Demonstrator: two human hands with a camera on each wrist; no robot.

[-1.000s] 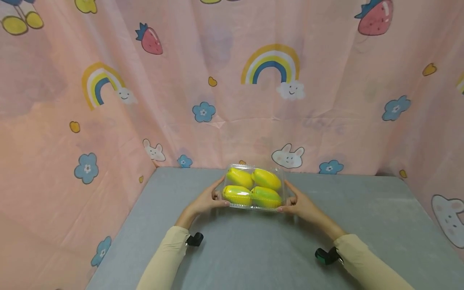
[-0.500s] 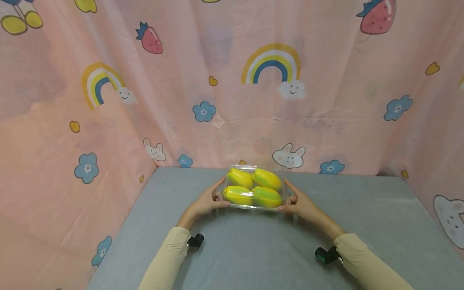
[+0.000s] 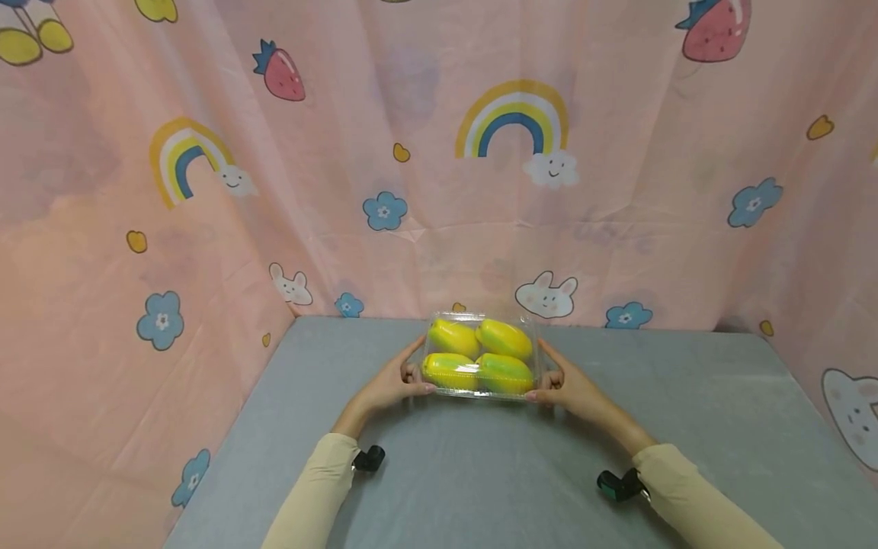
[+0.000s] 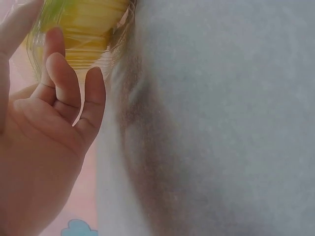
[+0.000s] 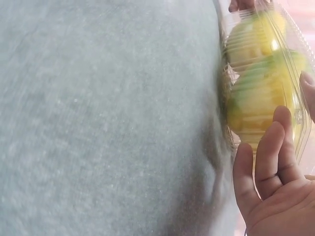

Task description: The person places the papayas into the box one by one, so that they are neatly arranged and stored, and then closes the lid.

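Observation:
A clear plastic clamshell box [image 3: 475,395] with a closed lid is at the far middle of the table in the head view. Inside lie several yellow-green, mango-like fruits [image 3: 504,339] in two rows. My left hand [image 3: 387,381] grips its left end, thumb at the near corner and forefinger toward the back. At the opposite end my right hand [image 3: 576,390] holds it the same way. Both wrist views show curled lower fingers [image 5: 268,162] by the ribbed side walls. Whether the box's base touches the table is hard to tell.
A grey cloth-covered table [image 3: 473,480] extends around the box. Close behind it hangs a pink printed curtain [image 3: 453,252], which also encloses the left and right sides. Each wrist carries a small black device [image 3: 370,457] below the sleeve cuff.

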